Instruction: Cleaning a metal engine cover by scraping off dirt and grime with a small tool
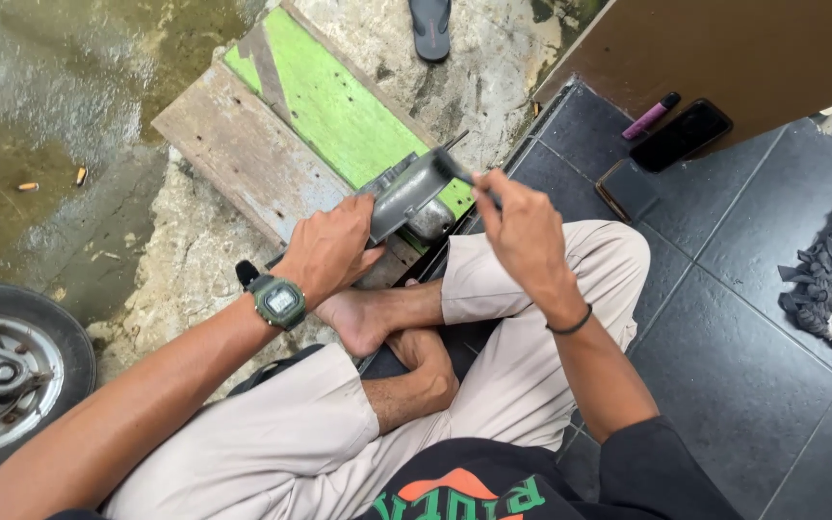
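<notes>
Left hand (pixel 327 252) grips a grey metal part (pixel 406 197); right hand (pixel 524 231) pinches a thin tool (pixel 456 169).

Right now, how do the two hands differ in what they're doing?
The left hand wraps around the grey metal part, gripping it; the right hand pinches a thin dark tool against that part's end. The left wrist wears a green watch; the right wrist has a thin black band. Both work over the wooden board.
</notes>
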